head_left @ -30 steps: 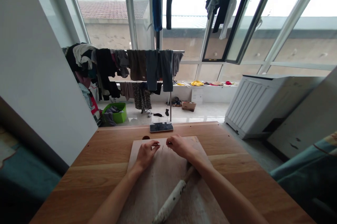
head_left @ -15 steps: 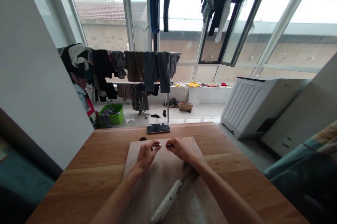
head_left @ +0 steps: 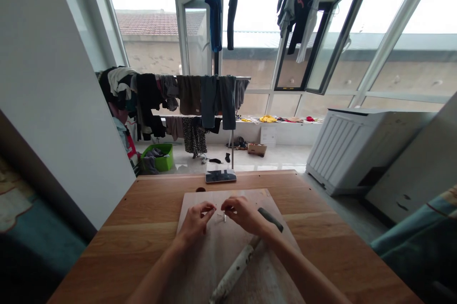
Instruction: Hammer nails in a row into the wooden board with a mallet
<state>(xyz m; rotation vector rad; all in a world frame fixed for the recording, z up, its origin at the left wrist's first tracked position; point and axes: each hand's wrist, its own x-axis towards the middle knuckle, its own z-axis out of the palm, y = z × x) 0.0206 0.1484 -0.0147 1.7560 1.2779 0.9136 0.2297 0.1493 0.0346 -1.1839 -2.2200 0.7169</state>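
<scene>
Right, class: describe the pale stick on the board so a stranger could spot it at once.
Find the wooden table, then the light board on it. Between the person's forearms a long stick lies diagonally on that board, near the right hand. It is whitish and speckled, unlike the short dark piece beside that hand.

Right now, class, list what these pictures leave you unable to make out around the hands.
Head view, small metal item between left hand and right hand: too small to identify.
Rolling pin: far end under the right forearm, near end cut by the bottom edge.
Phone screen: too small to read.
</scene>
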